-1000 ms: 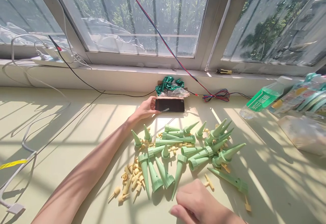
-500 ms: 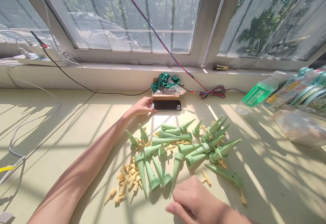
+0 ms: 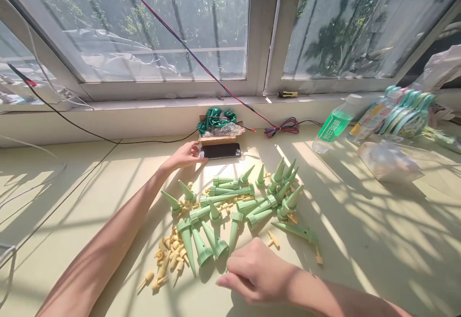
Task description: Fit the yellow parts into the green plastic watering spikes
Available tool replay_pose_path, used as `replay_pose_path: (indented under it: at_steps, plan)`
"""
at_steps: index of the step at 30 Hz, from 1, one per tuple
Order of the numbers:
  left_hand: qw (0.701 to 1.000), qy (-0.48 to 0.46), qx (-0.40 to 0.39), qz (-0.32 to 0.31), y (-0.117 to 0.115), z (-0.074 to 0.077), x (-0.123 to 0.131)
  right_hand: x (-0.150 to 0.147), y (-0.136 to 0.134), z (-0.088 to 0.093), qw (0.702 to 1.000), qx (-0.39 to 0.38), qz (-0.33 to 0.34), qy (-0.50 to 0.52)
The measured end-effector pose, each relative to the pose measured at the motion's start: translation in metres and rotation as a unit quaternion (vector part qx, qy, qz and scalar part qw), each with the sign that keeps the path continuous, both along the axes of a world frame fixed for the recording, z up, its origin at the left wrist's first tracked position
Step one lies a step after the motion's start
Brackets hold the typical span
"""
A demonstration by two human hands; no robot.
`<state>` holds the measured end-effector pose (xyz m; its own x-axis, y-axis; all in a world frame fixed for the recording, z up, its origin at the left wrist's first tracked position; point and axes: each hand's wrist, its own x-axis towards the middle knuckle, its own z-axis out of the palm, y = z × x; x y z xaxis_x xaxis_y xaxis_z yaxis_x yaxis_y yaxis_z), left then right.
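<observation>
A black phone [image 3: 222, 151] lies before a small cardboard box [image 3: 220, 139] at the table's far side. My left hand [image 3: 185, 155] grips the phone's left end between thumb and fingers. Near the front, my right hand [image 3: 254, 270] rests with its fingers curled, beside the tip of a green spike; whether anything is inside it is hidden. Many green cone-shaped spikes [image 3: 228, 194] lie or stand between the hands. Small yellow plastic pieces [image 3: 175, 254] are heaped at the left front, with others among the spikes.
A bottle with a green label [image 3: 333, 125], a clear plastic bag [image 3: 391, 161] and teal-rimmed items [image 3: 408, 115] are at the right. Coiled red and blue wire [image 3: 284, 127] lies behind. A screwdriver [image 3: 288, 94] is on the windowsill. A black cable crosses the left back.
The view has turned to the right, so everything appears further left. My left hand still grips the phone, and my right hand keeps its curled pose.
</observation>
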<state>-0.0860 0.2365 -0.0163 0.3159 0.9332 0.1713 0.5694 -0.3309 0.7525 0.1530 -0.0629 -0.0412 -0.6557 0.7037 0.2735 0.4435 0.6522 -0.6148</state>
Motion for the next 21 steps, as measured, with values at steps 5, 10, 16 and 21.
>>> replay_pose_path:
  at_steps: [5,10,16,21]
  plan:
    - [0.995,0.068,-0.031,0.062,-0.027,0.037,-0.026,-0.004,0.007,-0.004,1.0,0.026,-0.002,0.002]
    - [0.985,0.092,0.067,0.129,-0.101,0.08,-0.051,-0.006,0.012,-0.009,0.999,0.052,-0.004,0.016]
    - [0.968,0.078,0.168,0.171,-0.223,0.097,-0.033,-0.006,0.014,-0.009,0.998,0.052,-0.007,0.029]
    - [0.988,0.115,0.105,0.01,-0.275,0.062,0.014,-0.002,0.014,-0.005,0.996,0.028,-0.031,0.08]
